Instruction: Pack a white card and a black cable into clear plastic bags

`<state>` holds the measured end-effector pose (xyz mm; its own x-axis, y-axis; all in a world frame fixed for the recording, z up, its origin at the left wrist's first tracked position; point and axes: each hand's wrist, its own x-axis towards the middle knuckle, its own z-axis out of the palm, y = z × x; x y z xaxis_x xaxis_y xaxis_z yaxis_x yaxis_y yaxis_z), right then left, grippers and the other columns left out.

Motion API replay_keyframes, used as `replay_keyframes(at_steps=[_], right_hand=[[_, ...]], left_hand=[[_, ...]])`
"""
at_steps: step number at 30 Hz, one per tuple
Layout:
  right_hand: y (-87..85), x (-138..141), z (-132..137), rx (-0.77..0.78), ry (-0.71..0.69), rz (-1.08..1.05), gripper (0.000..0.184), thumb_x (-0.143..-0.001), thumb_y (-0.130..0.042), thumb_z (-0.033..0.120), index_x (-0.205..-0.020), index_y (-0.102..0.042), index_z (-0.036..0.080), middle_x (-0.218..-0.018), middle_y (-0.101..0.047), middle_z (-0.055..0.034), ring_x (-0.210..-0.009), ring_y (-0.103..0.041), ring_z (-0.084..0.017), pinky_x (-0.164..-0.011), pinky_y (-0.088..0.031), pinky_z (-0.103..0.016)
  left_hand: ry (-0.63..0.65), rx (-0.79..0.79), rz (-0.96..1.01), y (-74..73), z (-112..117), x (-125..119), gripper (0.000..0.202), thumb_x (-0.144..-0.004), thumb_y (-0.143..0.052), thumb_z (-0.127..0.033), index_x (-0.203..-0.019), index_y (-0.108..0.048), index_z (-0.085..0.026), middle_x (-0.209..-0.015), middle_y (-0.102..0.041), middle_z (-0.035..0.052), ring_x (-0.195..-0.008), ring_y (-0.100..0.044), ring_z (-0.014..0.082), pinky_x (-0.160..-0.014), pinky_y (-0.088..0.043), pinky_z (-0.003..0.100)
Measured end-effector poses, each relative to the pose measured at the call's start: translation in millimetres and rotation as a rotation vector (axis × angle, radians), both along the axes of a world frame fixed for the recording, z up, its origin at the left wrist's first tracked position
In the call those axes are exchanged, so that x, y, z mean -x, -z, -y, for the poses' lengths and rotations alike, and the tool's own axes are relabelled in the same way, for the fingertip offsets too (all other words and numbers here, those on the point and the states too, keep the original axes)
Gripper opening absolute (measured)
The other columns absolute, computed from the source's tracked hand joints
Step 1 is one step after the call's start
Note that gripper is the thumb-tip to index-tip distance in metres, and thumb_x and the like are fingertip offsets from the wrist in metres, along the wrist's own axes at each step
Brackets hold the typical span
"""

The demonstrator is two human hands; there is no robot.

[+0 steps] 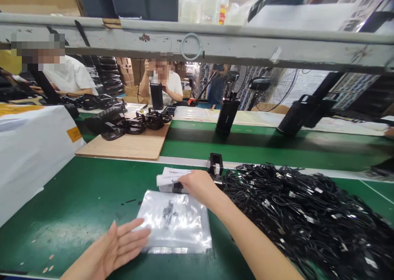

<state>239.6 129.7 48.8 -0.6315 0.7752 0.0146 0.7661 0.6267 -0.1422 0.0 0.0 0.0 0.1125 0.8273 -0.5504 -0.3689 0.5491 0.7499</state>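
Note:
My left hand [118,245] lies flat with fingers stretched out, its tips at the left edge of a stack of clear plastic bags [175,222] on the green table [83,198]. My right hand [200,185] reaches over the far end of the bags, fingers curled round a white booklet [172,176] together with a small black part [177,186]. Just beyond that hand stands a black tape dispenser [215,165].
A big heap of bundled black cables [308,214] fills the right side. A white covered box [30,153] stands at left. A wooden board [129,144] carries black devices. Black speakers [227,115] stand on the conveyor belt. Two other people sit across the line.

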Motion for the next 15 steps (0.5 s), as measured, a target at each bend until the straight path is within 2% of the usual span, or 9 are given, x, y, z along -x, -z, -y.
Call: replay_keyframes(at_steps=[2,4,6,8,9,11,13,15], right_hand=[[6.6,-2.4,25.2,0.001,-0.105,-0.081,0.025,-0.085,-0.044,0.012,-0.094,-0.065,0.019,-0.100,-0.068,-0.0051,-0.096,-0.060,-0.017,-0.098,-0.032,-0.031],[15.5,-9.7,51.1,0.036,-0.153,-0.266,0.022,-0.085,-0.049,0.022,-0.101,-0.063,0.019,-0.119,-0.058,-0.0063,-0.112,-0.050,-0.019,-0.105,-0.024,-0.035],[22.8,-22.1,71.9,0.098,0.074,-0.538,0.044,-0.079,-0.058,0.034,-0.119,-0.052,0.018,-0.132,-0.045,-0.0110,-0.122,-0.038,-0.025,-0.103,-0.028,-0.041],[26.5,-38.0,84.8,0.301,0.355,-0.811,0.056,-0.075,-0.060,0.036,-0.126,-0.044,0.016,-0.127,-0.049,-0.0138,-0.114,-0.047,-0.027,-0.092,-0.041,-0.041],[27.1,-46.4,88.7,0.458,0.439,-0.933,0.051,-0.076,-0.058,0.035,-0.122,-0.047,0.015,-0.118,-0.056,-0.0135,-0.104,-0.055,-0.026,-0.084,-0.047,-0.039],[26.9,-63.1,93.8,0.725,0.516,-1.125,0.037,-0.077,-0.057,0.036,-0.106,-0.058,0.013,-0.099,-0.066,-0.0110,-0.084,-0.064,-0.023,-0.071,-0.052,-0.034],[26.6,-78.4,98.7,0.772,0.621,-1.258,0.034,-0.075,-0.060,0.039,-0.096,-0.062,0.013,-0.090,-0.069,-0.0096,-0.079,-0.065,-0.023,-0.068,-0.053,-0.033],[27.8,-91.4,104.9,0.668,0.780,-1.349,0.037,-0.071,-0.063,0.041,-0.096,-0.062,0.014,-0.088,-0.070,-0.0083,-0.077,-0.065,-0.023,-0.066,-0.053,-0.032]], left_hand=[[0.009,-0.005,0.032,-13.1,-20.7,-25.5,0.063,-0.071,-0.053,-0.058,-0.111,-0.056,-0.011,-0.110,-0.064,0.0136,-0.106,-0.056,0.0273,-0.091,-0.046,0.035],[0.051,-0.059,0.003,-22.1,-31.9,-48.2,0.051,-0.071,-0.063,-0.043,-0.111,-0.057,-0.012,-0.108,-0.065,0.0114,-0.103,-0.058,0.0255,-0.090,-0.045,0.034],[0.148,-0.122,-0.018,-26.2,-34.8,-64.6,0.045,-0.071,-0.065,-0.034,-0.111,-0.057,-0.015,-0.104,-0.067,0.0085,-0.098,-0.060,0.0249,-0.085,-0.047,0.035],[0.261,-0.170,-0.025,-26.0,-34.3,-75.0,0.040,-0.073,-0.063,-0.033,-0.109,-0.058,-0.017,-0.099,-0.069,0.0062,-0.092,-0.062,0.0235,-0.080,-0.048,0.034],[0.303,-0.185,-0.036,-24.6,-34.4,-78.8,0.037,-0.075,-0.061,-0.034,-0.108,-0.058,-0.018,-0.096,-0.069,0.0052,-0.089,-0.062,0.0221,-0.078,-0.048,0.033],[0.321,-0.224,-0.132,-19.2,-36.6,-85.7,0.032,-0.078,-0.055,-0.039,-0.104,-0.058,-0.019,-0.088,-0.068,0.0032,-0.081,-0.061,0.0186,-0.075,-0.047,0.030],[0.298,-0.308,-0.363,-11.8,-40.9,-93.5,0.030,-0.079,-0.049,-0.044,-0.092,-0.058,-0.019,-0.075,-0.064,0.0008,-0.068,-0.058,0.0158,-0.066,-0.046,0.027],[0.309,-0.428,-0.677,-4.1,-44.8,-103.3,0.027,-0.080,-0.047,-0.044,-0.079,-0.057,-0.019,-0.066,-0.057,-0.0013,-0.060,-0.053,0.0147,-0.058,-0.042,0.026]])
